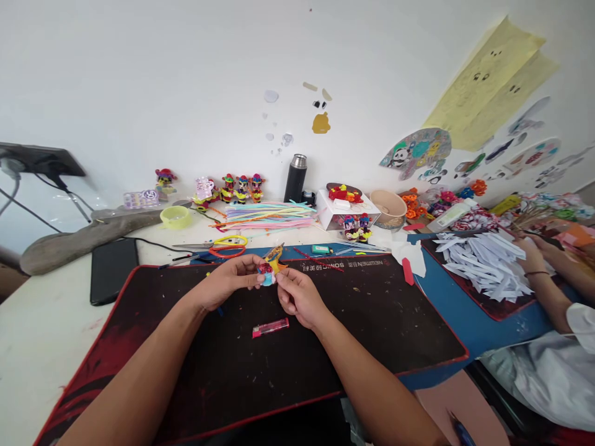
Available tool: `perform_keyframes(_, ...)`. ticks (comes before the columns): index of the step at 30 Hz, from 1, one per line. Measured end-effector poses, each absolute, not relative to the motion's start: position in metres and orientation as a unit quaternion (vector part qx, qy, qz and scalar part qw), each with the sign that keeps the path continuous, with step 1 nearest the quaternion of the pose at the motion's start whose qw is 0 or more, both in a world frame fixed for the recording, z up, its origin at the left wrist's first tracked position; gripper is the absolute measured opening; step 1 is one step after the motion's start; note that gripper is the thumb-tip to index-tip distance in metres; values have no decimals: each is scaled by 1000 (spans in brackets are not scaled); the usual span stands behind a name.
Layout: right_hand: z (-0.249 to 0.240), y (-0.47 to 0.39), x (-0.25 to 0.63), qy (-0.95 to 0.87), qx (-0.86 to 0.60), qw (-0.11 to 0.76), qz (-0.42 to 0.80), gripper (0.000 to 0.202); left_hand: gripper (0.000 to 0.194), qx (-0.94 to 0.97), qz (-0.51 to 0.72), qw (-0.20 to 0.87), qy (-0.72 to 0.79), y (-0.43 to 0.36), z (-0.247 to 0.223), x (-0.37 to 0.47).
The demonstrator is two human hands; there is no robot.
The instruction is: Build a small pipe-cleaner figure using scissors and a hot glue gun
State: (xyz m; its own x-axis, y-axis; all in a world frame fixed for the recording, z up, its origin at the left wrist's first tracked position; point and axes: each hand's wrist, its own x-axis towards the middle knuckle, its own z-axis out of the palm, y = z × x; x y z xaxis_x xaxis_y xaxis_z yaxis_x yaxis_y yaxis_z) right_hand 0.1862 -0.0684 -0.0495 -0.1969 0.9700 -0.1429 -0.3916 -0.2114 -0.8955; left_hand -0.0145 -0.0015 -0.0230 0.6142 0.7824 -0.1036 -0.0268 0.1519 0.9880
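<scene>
Black mat (372,334), red-edged, spread on the desk (32,347). Left hand (227,284) raised over the far half of the mat; its grip pinches a small red-and-blue piece (266,277) between thumb and fingers. Right hand (302,298) opposite, also over the mat; its grip is pressed together on the right side of the same piece. Piece thus sits between the two hands, above the mat's far middle. A yellow object (279,257) shows just behind it; cannot tell whether it is held.

Pink see-through case (270,328) lies flat mid-mat, nearer the wearer than either hand. Yellow-handled scissors (232,241) at the mat's far edge, left of centre. Bundle of pastel pipe cleaners (269,218) farther out beyond that edge. Beyond the mat too, near the wall: a row of small figures (242,188) and a black flask (295,179), upright. White box (330,214) beyond the mat's right half.

Flat black device (114,272) just beside the mat's far left corner; yellow tape roll (175,218) beyond that corner. Heap of white paper strips (486,263) to the mat's right, another person's hand (532,257) next to it.
</scene>
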Motion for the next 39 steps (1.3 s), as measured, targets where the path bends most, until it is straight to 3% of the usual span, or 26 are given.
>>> perform_keyframes(14, -57, -68, 185, -414, -430, 553, 581, 41, 44, 607, 279, 652, 359, 1, -24, -15)
perform_keyframes(39, -62, -68, 179, -441, -425, 557, 560, 39, 41, 639, 263, 630, 354, 0, -31, -11)
